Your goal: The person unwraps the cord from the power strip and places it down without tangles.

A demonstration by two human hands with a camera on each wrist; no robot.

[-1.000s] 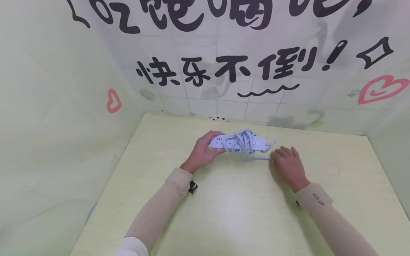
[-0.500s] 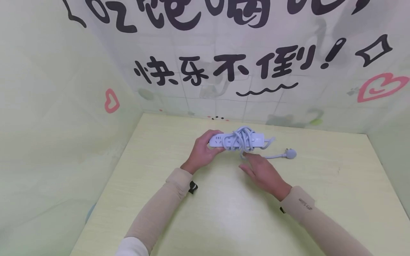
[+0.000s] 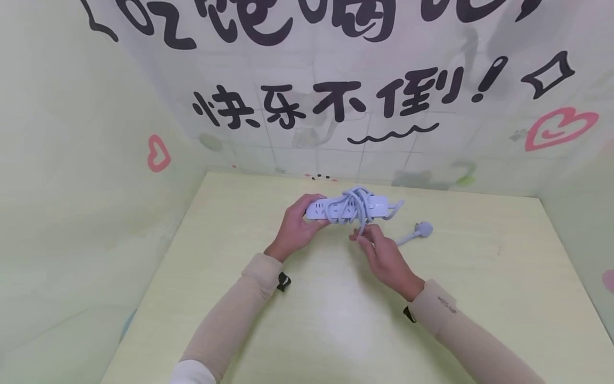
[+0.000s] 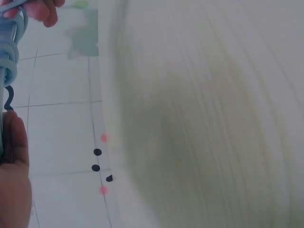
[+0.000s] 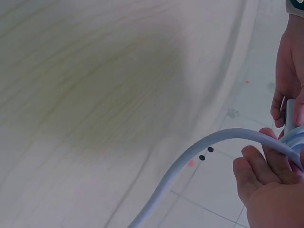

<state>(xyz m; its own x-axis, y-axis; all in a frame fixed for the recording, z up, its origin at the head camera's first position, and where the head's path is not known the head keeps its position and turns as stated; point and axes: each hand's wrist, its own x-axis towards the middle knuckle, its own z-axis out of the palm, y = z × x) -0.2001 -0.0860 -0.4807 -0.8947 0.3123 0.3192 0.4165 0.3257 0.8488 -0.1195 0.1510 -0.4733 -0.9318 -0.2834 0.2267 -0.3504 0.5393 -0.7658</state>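
I have the left hand (image 3: 295, 226) curled round the socket end of the power strip (image 3: 318, 209), holding it just above the table (image 3: 336, 320), nearer the far edge than the near one and roughly midway between the side edges. The cord (image 3: 355, 205) is bunched in several loose, crossing turns round the middle of the strip — a tangle more than a neat coil. My right hand (image 3: 381, 256) sits just below that bundle, its fingertips pinching a strand that hangs from it; in the right wrist view the cord (image 5: 199, 156) arcs across the fingers (image 5: 256, 166) and the hand is closed on it. The plug (image 3: 423, 230) lies flat on the table to the right of the strip, apart from both hands, with a short run of free cord leading back to the bundle. As I judge it, the unwinding has barely started: only the plug end is loose, and nearly all the turns are still on the strip. The left wrist view is mostly blurred table and wall, so it adds little.
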